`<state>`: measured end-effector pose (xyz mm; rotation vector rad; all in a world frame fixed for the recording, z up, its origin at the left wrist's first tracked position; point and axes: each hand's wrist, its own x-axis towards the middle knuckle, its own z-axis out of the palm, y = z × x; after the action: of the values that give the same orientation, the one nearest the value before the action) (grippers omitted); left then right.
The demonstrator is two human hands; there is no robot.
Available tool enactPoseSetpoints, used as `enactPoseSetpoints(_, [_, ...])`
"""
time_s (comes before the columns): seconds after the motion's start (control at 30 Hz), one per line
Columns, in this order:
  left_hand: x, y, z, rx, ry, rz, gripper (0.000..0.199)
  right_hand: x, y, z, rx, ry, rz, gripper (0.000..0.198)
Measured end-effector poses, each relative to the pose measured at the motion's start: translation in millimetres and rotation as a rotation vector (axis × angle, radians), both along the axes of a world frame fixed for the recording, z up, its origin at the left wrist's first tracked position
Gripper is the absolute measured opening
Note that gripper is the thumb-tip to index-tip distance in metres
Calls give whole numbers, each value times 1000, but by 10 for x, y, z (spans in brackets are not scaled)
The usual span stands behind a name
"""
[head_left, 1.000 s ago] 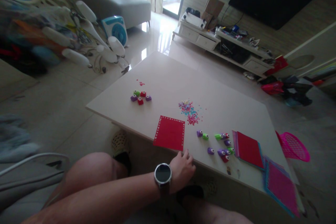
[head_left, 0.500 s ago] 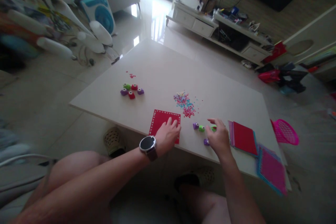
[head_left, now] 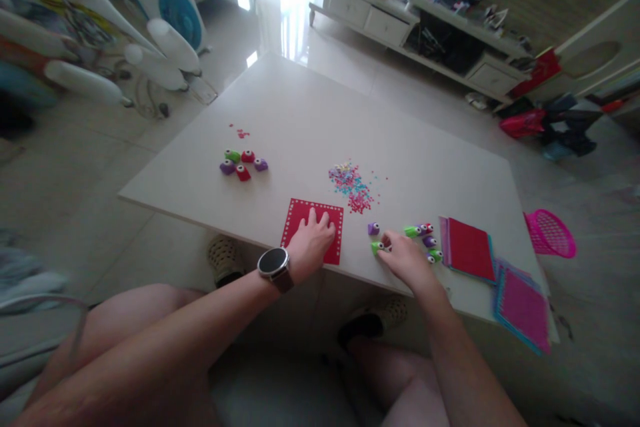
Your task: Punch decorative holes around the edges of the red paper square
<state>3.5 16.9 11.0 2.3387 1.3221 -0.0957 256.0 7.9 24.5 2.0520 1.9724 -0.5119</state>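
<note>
My left hand lies with spread fingers on a red paper square whose edges carry a row of punched shapes. My right hand is closed, thumb and fingers pinching a small green paper punch at the table's near side. A purple paper punch stands just beyond it. Right of those fingers is a cluster of several green, purple and red punches, partly hidden by my hand. A heap of tiny coloured paper bits lies past the red square.
Several more punches stand at the left of the white table, near a few red bits. Stacked red sheets and pink and blue sheets lie at the right. A pink basket is beyond the edge.
My right hand has moved left and closed on the green punch, which has shifted slightly nearer the edge. My left hand stays on the red square. The camera view has tilted down.
</note>
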Motion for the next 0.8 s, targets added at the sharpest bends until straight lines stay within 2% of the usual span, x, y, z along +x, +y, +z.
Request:
enactPoseSetpoints(0.17, [19, -19, 137, -22, 64, -5, 62, -297, -101, 89, -96, 94, 60, 12])
enactPoseSetpoints(0.37, [10, -26, 105, 10, 78, -29, 63, -550, -158, 147, -135, 122, 156, 14])
enactPoseSetpoints(0.53, [18, -40, 52, 45, 92, -30, 63, -602, -159, 150, -163, 107, 185, 19])
enactPoseSetpoints(0.8, [27, -49, 39, 53, 102, -33, 67, -608, -169, 147, -155, 110, 217, 17])
